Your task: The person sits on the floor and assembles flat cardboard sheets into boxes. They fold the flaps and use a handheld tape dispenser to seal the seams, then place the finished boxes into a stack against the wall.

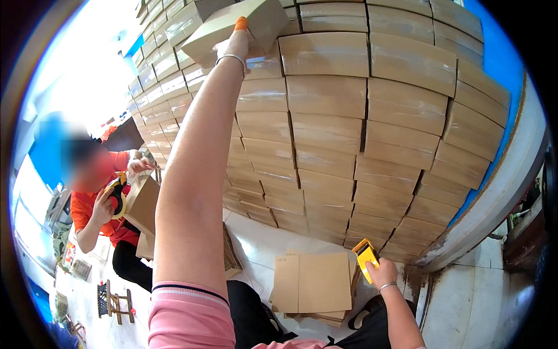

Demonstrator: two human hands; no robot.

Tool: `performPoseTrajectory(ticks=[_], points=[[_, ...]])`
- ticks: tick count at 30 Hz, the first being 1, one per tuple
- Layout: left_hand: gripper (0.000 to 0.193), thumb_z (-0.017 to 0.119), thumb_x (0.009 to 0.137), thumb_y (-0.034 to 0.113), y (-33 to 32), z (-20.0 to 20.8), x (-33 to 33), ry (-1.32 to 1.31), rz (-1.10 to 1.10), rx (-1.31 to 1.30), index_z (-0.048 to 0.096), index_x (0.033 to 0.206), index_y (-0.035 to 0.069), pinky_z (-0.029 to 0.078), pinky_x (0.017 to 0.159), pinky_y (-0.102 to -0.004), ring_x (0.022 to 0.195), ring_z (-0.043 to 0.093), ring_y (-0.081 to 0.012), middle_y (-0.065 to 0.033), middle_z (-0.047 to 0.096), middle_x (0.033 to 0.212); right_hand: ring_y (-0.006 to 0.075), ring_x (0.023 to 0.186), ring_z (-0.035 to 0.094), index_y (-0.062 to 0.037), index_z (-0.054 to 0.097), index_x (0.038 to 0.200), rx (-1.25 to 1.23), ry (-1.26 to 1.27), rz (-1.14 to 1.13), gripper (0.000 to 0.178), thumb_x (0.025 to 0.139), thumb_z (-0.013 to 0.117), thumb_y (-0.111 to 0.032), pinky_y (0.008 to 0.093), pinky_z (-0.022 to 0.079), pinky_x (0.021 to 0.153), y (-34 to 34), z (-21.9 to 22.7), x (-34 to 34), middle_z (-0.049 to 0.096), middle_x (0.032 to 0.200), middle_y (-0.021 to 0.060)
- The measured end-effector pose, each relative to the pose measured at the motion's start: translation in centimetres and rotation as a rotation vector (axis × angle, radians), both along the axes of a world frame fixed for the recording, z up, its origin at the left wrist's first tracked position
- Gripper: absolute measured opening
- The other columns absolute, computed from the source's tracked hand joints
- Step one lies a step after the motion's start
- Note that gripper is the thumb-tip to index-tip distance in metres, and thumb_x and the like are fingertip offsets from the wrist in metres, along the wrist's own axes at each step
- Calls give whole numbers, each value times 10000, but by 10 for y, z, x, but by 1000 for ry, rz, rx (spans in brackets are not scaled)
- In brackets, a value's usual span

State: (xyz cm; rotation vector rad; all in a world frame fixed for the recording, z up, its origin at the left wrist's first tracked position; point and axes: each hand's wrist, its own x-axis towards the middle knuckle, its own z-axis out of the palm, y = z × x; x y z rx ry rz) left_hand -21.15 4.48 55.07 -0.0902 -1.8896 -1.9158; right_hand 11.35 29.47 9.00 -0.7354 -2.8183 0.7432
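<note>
My left arm reaches far up to the top of a stacked wall of boxes. At its end my left hand (233, 47), with an orange cover on one digit, grips a closed brown cardboard box (264, 26). That box sits at an angle on the upper part of the stack. Some of the fingers are hidden behind the hand. Low on the right, my right hand (382, 272) is wrapped round a yellow tape dispenser (366, 256), held in front of the stack's lower right boxes.
Flattened cardboard sheets (314, 282) lie on the white tiled floor between my feet. The box wall (331, 93) fills the front. At left, a co-worker in an orange shirt (84, 203) holds a tape dispenser (118, 195) against a box (142, 200). A small stool (116, 302) stands nearby.
</note>
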Motion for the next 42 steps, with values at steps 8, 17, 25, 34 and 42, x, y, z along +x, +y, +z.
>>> performPoseTrajectory(ticks=[8, 17, 25, 34, 42], points=[[941, 560, 771, 649, 4, -12, -57, 442, 436, -749, 306, 1405, 2, 303, 1081, -416, 1344, 293, -365, -237, 264, 1457, 388, 693, 624, -4, 629, 695, 6, -72, 66, 456, 713, 651, -459, 469, 490, 645, -13, -6, 1, 625, 699, 231], [744, 584, 816, 521, 7, -64, -70, 629, 413, -821, 414, 1324, 4, 350, 1023, -455, 1254, 408, -379, -204, 390, 1390, 406, 681, 613, -2, 607, 685, -29, -56, 110, 477, 718, 663, -475, 472, 489, 625, -28, -7, -13, 624, 706, 235], [539, 700, 781, 234, -99, -487, 117, -526, -216, -604, 548, 1200, -69, 467, 889, -397, 1020, 585, -408, -265, 621, 1062, 99, 658, 599, 4, 665, 870, -887, 86, 83, 310, 739, 782, -251, 287, 494, 599, -50, -37, -2, 659, 761, 35], [323, 690, 735, 233, -111, -640, 245, -775, -18, -904, 623, 879, -48, 489, 827, -416, 952, 607, -390, -257, 632, 1003, 90, 708, 603, 14, 655, 904, -1063, 301, -51, 335, 759, 788, -256, 256, 495, 640, -114, -121, -5, 669, 831, 35], [417, 816, 644, 280, -109, -609, 231, -849, 75, -672, 617, 840, -30, 515, 688, -398, 738, 630, -371, -227, 652, 832, 108, 727, 620, 13, 657, 946, -1083, 84, 68, 311, 765, 769, -214, 262, 504, 675, -108, -124, 7, 673, 850, 39]])
